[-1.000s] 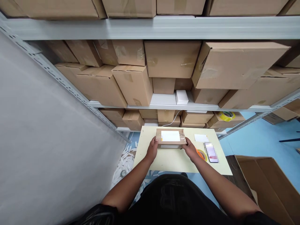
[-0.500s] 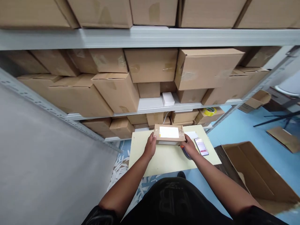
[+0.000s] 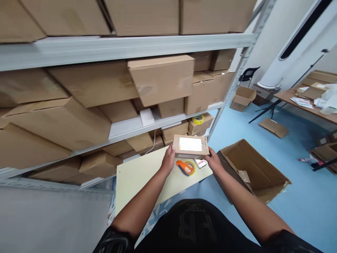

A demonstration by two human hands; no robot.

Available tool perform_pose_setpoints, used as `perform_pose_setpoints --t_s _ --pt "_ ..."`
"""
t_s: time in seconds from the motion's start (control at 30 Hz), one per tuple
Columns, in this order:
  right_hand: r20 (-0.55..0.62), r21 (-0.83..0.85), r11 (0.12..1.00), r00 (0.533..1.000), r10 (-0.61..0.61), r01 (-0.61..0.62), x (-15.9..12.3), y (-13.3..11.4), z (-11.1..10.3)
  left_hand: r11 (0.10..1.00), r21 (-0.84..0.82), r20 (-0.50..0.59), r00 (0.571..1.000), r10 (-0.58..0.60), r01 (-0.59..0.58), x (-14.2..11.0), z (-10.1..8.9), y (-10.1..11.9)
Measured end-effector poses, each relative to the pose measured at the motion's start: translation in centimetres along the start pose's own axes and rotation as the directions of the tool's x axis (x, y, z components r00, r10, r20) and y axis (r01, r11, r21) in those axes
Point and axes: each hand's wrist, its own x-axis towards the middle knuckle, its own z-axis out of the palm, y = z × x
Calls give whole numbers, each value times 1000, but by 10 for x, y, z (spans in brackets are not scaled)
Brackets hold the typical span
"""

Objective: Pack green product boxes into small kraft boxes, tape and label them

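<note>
Partly hidden by a cardboard box [image 3: 190, 144], left hand [image 3: 167, 161] and right hand [image 3: 213, 161], grip closed on its ends.

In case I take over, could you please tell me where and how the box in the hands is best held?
Probably hold the box by its two short ends, one hand from each side, as the left hand and right hand do. Its long sides run between the hands, so the ends face the palms, leaving the white label on top uncovered.

Shelving [image 3: 142, 46] stands beyond the grip, grey wall [image 3: 52, 218] left of it, blue floor [image 3: 302, 196], chair [image 3: 249, 74] and desk [image 3: 286, 95] right.
</note>
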Motion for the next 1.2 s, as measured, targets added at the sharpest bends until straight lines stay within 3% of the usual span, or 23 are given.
perform_pose_setpoints --t_s 0.23,0.4,0.53,0.67,0.8,0.9,1.07,1.2 --pt "-152 66 998 988 6 4 16 8 -156 997 -26 181 981 71 -67 26 163 47" --pt "-324 43 998 944 60 -48 21 28 -259 995 2 361 928 93 -100 46 278 78" --pt "-468 9 991 875 119 -130 19 51 -316 995 3 486 870 82 -96 66 357 84" --pt "-588 21 979 790 175 -201 19 68 -347 995 -20 628 773 90 -100 92 421 80" --pt "-673 60 961 701 238 -269 28 83 -363 995 -13 729 681 74 -94 124 472 74" --pt "-687 74 933 660 304 -353 40 98 -369 994 21 774 631 52 -107 149 498 68" --pt "-702 89 847 570 427 -524 53 135 -373 994 56 750 661 20 -94 185 523 49" --pt "-680 76 826 577 453 -559 48 158 -382 997 70 741 671 -22 -45 196 525 29"
